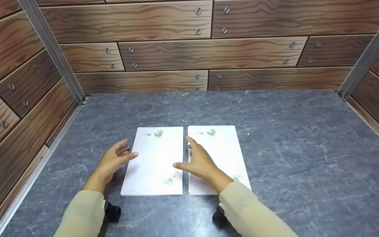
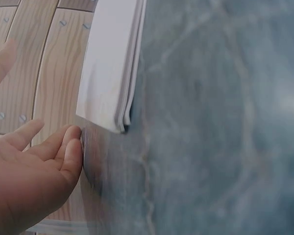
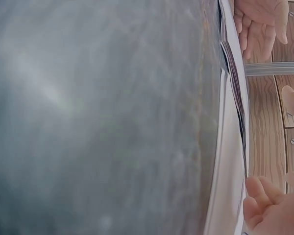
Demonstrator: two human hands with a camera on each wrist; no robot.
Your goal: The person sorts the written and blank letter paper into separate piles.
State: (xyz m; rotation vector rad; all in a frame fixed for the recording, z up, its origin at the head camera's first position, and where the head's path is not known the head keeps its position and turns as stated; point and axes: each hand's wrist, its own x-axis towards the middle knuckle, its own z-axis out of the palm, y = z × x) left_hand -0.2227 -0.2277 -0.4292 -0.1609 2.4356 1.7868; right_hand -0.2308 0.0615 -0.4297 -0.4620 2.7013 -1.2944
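Two white paper stacks with small green prints lie side by side, a narrow gap between them: the left stack (image 1: pixel 155 154) and the right stack (image 1: pixel 224 149). Layered sheet edges show on the left stack (image 2: pixel 112 63) in the left wrist view. My left hand (image 1: pixel 112 161) hovers beside the left stack's outer edge, thumb extended over it, fingers loosely bent, holding nothing. Above the gap is my right hand (image 1: pixel 201 161), thumb spread over the left stack and fingers near the right stack's inner edge. Whether those fingers touch paper is hard to tell.
Both stacks lie on a dark grey marbled table (image 1: pixel 291 148). Wood-print panels (image 1: pixel 176 56) rise at the back and both sides, with metal posts (image 1: pixel 49 46) at the corners. Each wrist carries a black device (image 1: pixel 113 212).
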